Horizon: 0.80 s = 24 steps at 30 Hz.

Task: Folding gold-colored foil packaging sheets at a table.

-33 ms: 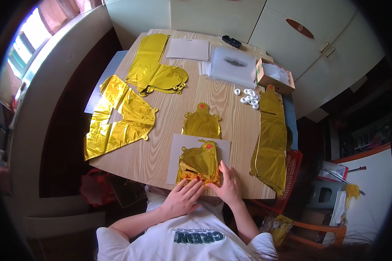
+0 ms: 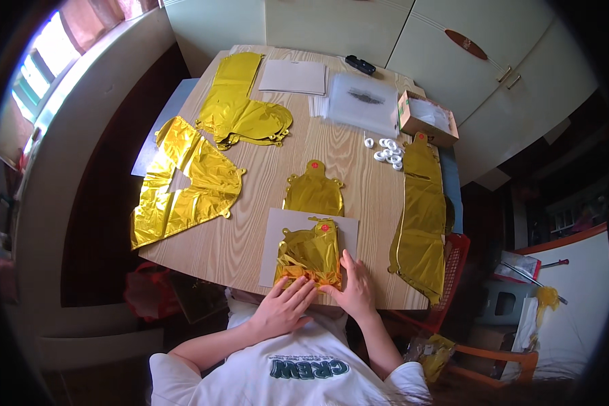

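Note:
At the table's near edge a folded gold foil balloon (image 2: pixel 308 247) lies on a pale card (image 2: pixel 270 237). The foil is crinkled along its near side and bears a small red mark at its upper right. My left hand (image 2: pixel 285 308) rests with outstretched fingers on that crinkled near edge, pressing nothing else. Beside the right edge is my right hand (image 2: pixel 356 289), its fingers extended upward and its thumb reaching left to the foil's lower corner. Just beyond the card, another flat gold foil balloon (image 2: pixel 314 191) lies with its rounded tabbed end showing; the card hides its near part.
More gold foil balloons lie at the left (image 2: pixel 183 183), far left (image 2: pixel 233 98) and right (image 2: pixel 419 223). Toward the back are stacked cards (image 2: pixel 292 76), clear plastic sleeves (image 2: pixel 362 105), a cardboard box (image 2: pixel 426 125), white ribbon rolls (image 2: pixel 390 153) and a black object (image 2: pixel 360 64).

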### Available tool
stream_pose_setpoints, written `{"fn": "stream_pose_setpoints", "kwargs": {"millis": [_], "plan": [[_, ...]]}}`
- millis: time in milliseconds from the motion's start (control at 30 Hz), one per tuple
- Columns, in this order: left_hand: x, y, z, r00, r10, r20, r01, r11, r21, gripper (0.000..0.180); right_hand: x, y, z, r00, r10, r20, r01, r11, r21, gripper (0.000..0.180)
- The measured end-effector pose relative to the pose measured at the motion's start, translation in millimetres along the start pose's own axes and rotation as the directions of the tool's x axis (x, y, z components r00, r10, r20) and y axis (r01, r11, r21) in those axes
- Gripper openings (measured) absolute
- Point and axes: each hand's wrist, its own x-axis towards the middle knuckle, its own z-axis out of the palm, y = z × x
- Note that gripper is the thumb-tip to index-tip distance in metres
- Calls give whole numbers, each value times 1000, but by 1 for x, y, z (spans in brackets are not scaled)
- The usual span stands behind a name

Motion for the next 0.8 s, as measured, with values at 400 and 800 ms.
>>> {"fn": "stream_pose_setpoints", "kwargs": {"millis": [400, 800], "plan": [[0, 3, 6, 996, -56, 63, 48, 990, 130, 86, -2, 3, 2, 1000, 20, 18, -20, 999, 47, 102], [0, 3, 7, 995, -52, 82, 40, 989, 143, 88, 39, 13, -1, 976, 210, 62, -213, 844, 493, 86]]}}
